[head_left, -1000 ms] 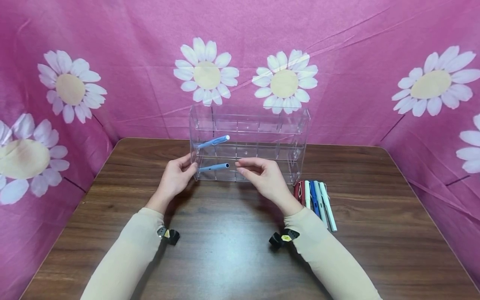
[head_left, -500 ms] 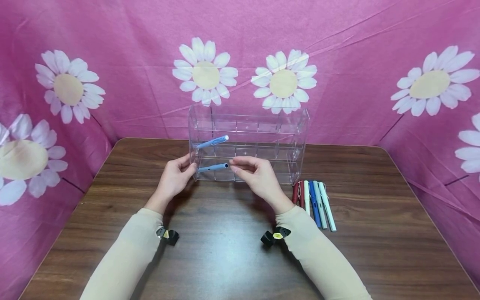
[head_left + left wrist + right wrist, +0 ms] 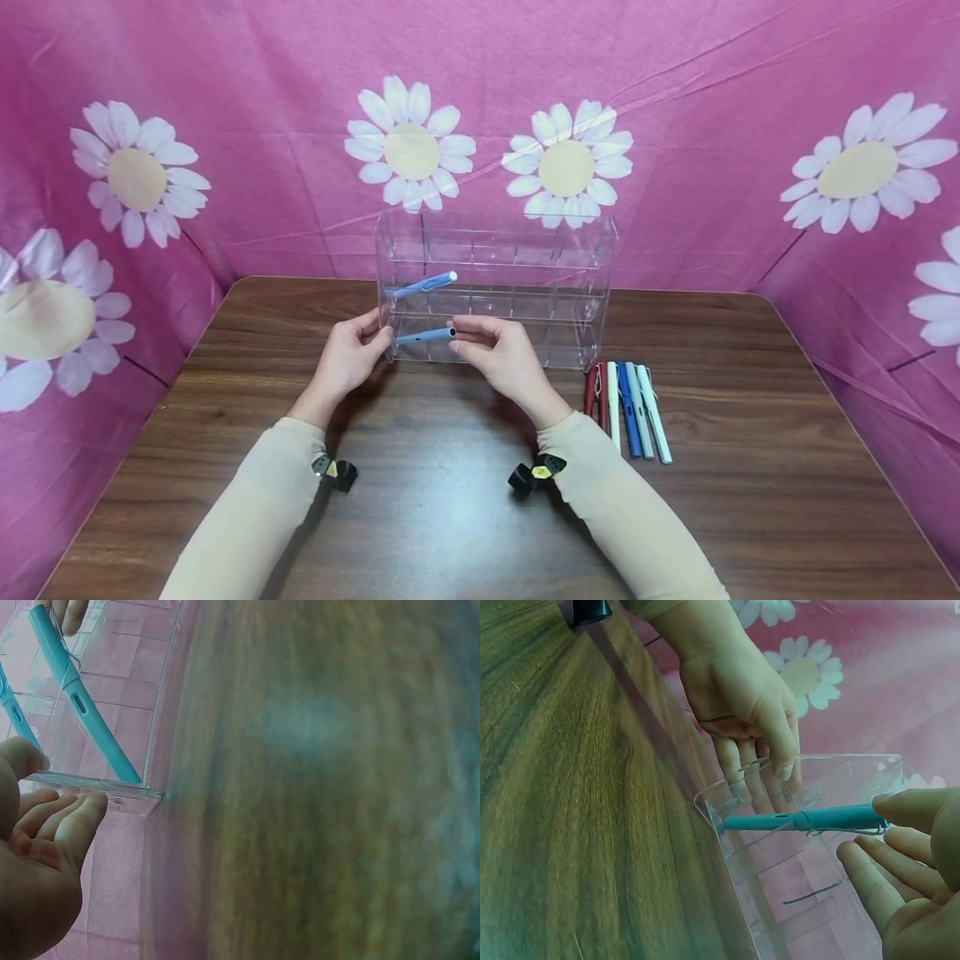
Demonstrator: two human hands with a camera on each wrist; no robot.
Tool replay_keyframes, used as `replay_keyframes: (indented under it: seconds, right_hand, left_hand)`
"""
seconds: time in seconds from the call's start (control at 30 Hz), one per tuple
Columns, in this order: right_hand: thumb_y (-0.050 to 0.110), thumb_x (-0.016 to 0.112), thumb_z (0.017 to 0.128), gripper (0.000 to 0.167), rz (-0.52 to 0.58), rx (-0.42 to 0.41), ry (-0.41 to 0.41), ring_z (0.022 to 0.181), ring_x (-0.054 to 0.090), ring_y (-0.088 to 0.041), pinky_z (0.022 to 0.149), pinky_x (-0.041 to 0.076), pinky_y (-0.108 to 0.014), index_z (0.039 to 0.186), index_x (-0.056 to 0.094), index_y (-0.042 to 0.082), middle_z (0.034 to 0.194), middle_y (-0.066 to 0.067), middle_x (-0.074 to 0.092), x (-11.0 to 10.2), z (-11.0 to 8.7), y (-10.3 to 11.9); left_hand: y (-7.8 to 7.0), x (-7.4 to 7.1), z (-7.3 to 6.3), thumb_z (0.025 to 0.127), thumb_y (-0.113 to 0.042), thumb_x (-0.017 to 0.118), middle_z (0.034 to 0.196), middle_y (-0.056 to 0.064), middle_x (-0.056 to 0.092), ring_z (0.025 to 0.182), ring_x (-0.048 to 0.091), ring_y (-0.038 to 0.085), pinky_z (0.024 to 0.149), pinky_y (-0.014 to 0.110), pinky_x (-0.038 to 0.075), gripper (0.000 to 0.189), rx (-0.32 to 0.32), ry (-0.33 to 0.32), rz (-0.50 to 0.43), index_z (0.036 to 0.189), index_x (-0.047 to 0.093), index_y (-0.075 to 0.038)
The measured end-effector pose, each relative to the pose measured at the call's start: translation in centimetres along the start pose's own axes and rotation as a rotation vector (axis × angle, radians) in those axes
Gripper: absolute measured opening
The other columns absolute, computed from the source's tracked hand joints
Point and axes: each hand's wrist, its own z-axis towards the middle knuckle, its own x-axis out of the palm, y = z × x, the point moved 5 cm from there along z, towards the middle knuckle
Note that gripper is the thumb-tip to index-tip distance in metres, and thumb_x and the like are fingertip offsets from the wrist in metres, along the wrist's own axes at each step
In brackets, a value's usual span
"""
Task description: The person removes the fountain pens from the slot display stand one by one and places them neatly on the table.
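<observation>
A clear acrylic rack (image 3: 491, 310) with tiers stands at the back of the table. My left hand (image 3: 348, 354) holds its left side wall, thumb on one face and fingers on the other, as the left wrist view shows. Two light blue pens lean inside at the left: an upper pen (image 3: 426, 284) and a lower pen (image 3: 425, 336). My right hand (image 3: 502, 354) is at the capped end of the lower pen, thumb and forefinger on either side of it. In the right wrist view the thumb overlaps the end of this pen (image 3: 769, 821), while the other fingers spread below it.
Right of the rack, several pens lie side by side on the wooden table (image 3: 750, 433): dark red pens (image 3: 602, 392), a blue pen (image 3: 629, 408) and pale pens (image 3: 656, 412) among them. A pink cloth (image 3: 675, 208) with daisies hangs behind and at both sides.
My right hand has moved left, from a short way right of the lower pen to its capped end. The left hand, rack and pens look unchanged.
</observation>
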Motion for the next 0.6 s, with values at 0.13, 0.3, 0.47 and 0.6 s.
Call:
replay_keyframes:
  seconds: [0.13, 0.3, 0.47, 0.6]
  right_hand:
    - [-0.004, 0.075, 0.096, 0.039, -0.010, -0.004, -0.010, 0.118, 0.076, -0.038, 0.097, 0.065, -0.028, 0.135, 0.070, -0.010, 0.134, -0.027, 0.073, 0.32, 0.22, -0.39]
    - [-0.001, 0.076, 0.097, 0.035, -0.036, -0.012, -0.031, 0.114, 0.077, -0.036, 0.094, 0.065, -0.027, 0.131, 0.073, -0.008, 0.129, -0.026, 0.076, 0.50, 0.46, -0.73]
    - [0.005, 0.079, 0.096, 0.030, -0.076, -0.022, -0.077, 0.108, 0.080, -0.030, 0.091, 0.067, -0.028, 0.125, 0.078, -0.003, 0.122, -0.021, 0.080, 0.30, 0.56, -0.74]
    - [0.006, 0.080, 0.096, 0.026, -0.092, -0.030, -0.108, 0.105, 0.080, -0.026, 0.089, 0.067, -0.027, 0.121, 0.080, -0.001, 0.120, -0.019, 0.081, 0.06, 0.43, -0.66]
  left_hand:
    - [-0.06, 0.03, -0.04, 0.105, -0.009, 0.061, 0.134, 0.026, 0.072, 0.088, 0.064, -0.012, 0.076, 0.006, 0.055, 0.046, -0.002, 0.002, -0.001, 0.151, 0.060, 0.002]
    - [-0.07, -0.06, -0.08, 0.105, -0.009, 0.061, 0.134, 0.026, 0.072, 0.087, 0.064, -0.012, 0.075, 0.006, 0.055, 0.046, -0.006, -0.003, -0.002, 0.150, 0.060, 0.002]
    - [-0.05, -0.08, -0.03, 0.105, -0.008, 0.061, 0.134, 0.027, 0.072, 0.087, 0.063, -0.013, 0.075, 0.006, 0.055, 0.046, -0.004, -0.001, -0.010, 0.151, 0.059, 0.003]
    - [-0.04, -0.04, -0.02, 0.106, -0.008, 0.061, 0.134, 0.027, 0.072, 0.088, 0.064, -0.012, 0.076, 0.005, 0.055, 0.046, -0.004, 0.002, -0.008, 0.151, 0.059, 0.003]
